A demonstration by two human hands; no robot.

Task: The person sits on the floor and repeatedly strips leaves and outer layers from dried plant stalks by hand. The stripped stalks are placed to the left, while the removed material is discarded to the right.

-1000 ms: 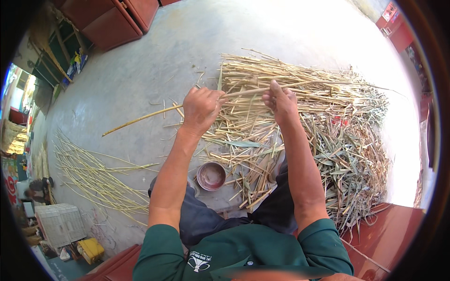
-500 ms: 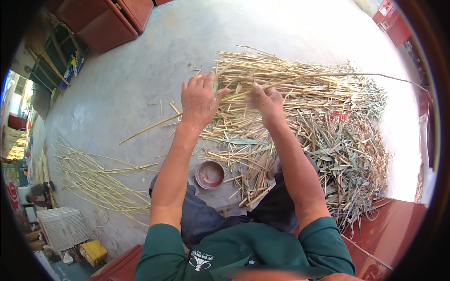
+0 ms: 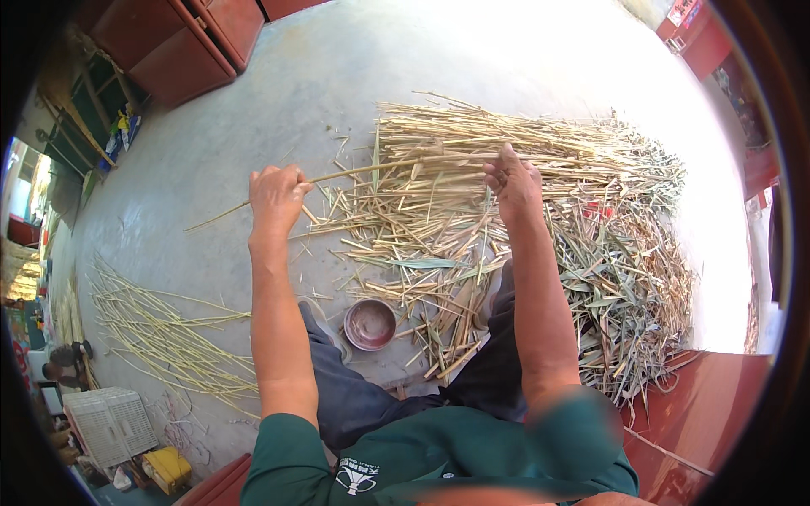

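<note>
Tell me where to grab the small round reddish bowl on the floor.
Grip the small round reddish bowl by its near rim, coming from above: it sits upright, mouth open, between the knees, with dry straw stalks crowding its right and far sides.

We see hard daylight from the upper right, bleaching the concrete floor (image 3: 540, 51) to glare there. The left side lies in shade. Fisheye bending curves the edges inside a black rim; a blurred patch smears the right sleeve (image 3: 574, 430).
</note>
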